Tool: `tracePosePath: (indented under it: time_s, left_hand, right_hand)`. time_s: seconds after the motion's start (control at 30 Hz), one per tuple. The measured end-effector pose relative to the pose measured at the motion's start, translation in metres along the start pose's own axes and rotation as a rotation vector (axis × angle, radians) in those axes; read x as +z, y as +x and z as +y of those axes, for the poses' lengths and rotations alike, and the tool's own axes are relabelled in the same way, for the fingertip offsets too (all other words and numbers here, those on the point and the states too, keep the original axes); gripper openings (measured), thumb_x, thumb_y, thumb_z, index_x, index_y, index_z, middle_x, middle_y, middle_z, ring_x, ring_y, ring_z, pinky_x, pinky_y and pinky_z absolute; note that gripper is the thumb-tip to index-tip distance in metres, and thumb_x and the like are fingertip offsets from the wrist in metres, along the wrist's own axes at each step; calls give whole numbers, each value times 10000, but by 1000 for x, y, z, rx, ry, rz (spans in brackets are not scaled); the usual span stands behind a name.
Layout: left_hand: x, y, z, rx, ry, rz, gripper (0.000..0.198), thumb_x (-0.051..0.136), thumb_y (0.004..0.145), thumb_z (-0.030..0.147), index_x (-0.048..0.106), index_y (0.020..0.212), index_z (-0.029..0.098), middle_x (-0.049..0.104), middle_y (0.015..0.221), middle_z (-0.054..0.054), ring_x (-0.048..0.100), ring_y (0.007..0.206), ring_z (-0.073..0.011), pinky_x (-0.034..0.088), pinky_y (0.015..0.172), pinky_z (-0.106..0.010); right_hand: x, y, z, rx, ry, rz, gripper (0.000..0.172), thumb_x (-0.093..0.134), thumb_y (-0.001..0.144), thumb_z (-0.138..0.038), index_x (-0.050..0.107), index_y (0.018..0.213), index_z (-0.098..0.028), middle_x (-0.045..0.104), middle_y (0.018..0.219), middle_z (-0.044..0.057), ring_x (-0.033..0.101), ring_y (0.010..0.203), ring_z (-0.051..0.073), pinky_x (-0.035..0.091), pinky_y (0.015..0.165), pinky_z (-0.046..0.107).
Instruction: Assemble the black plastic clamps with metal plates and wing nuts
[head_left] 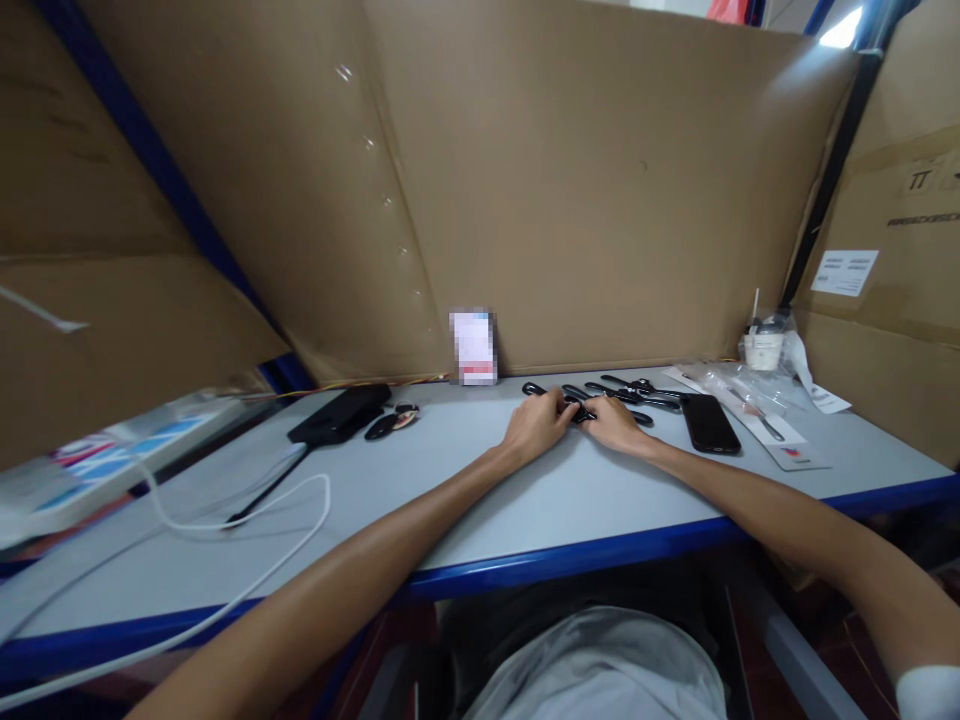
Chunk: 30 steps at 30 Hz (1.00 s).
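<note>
Both hands meet over a black spokeshave at the back middle of the desk. My left hand is closed around its near-left part, with the thumb and fingers bent over the centre. My right hand is closed too, its fingertips pinching the same tool close to the left fingers. The tool's middle is mostly hidden by the fingers. Just behind and to the right of my hands lie several more black spokeshaves, overlapping one another.
Right of the tools lie a black phone and clear plastic packaging with a card. A cup in a bag stands behind. A lit phone leans on the cardboard wall. Leftward are a black box, sunglasses and a white cable.
</note>
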<state>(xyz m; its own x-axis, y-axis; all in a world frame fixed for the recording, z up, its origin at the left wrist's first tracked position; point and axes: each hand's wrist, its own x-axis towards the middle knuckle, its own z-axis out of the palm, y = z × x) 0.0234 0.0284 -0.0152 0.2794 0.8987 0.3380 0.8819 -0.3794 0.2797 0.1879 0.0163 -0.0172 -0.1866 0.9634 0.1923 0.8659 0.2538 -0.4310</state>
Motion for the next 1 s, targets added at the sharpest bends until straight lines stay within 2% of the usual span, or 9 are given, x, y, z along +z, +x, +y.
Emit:
tracePosePath:
  time_s: [0.07,0.17,0.33,0.43,0.53,0.67,0.83,1.0]
  left_hand:
    - [-1,-1,0,38,29,3,150,501,962,326,610,1011,236,721,850,-65,665,801,-238,358,636,-291]
    - [-5,-5,0,143,98,0,219,431,965,226,581,1123,248,719,865,-57,667,800,-244,361,645,-299]
    - [-10,-7,1,280,78,39,203,413,982,264,610,1024,235,712,1019,-66,663,858,-220,386,677,-301]
    - [-8,-5,2,227,29,70,172,478,975,339,584,1048,224,714,992,-61,657,843,-221,386,664,-303]
    - [-4,-2,0,154,23,53,240,526,944,278,530,1177,222,721,940,-47,660,835,-230,381,655,-302]
    - [-4,-3,-3,206,35,42,232,478,950,206,541,1171,241,713,975,-43,660,873,-217,394,683,-296]
    - [-3,-4,-2,257,14,83,160,466,957,216,583,1064,239,686,1042,-50,647,884,-207,408,700,-299]
    - [-4,-3,-1,199,17,79,211,508,928,193,564,1129,226,670,1038,-58,639,901,-212,412,684,-293]
  right_hand:
    - [1,0,0,-7,-14,10,180,616,848,-224,767,933,-176,775,976,98,683,945,261,373,669,262]
    - [1,0,0,1,-23,15,189,619,829,-206,766,945,-176,774,972,92,682,933,256,366,662,261]
    - [0,1,0,-4,-15,6,196,619,854,-237,773,955,-172,774,962,88,677,902,246,379,671,260]
    - [-1,0,-1,-10,-1,3,215,611,871,-261,778,982,-182,776,989,88,679,917,245,388,677,259]
    - [-1,0,-2,-7,-16,-3,218,610,854,-246,780,975,-183,777,985,88,679,922,251,385,677,261]
    - [0,0,-1,-3,-18,0,213,605,834,-220,774,957,-178,775,967,83,676,906,248,367,660,261]
    - [-1,0,-1,-5,-14,-4,209,596,842,-218,770,952,-179,772,966,82,671,909,243,368,672,256]
    - [-1,0,-2,-7,-20,-7,201,589,849,-218,768,929,-175,773,964,90,677,929,251,364,659,258]
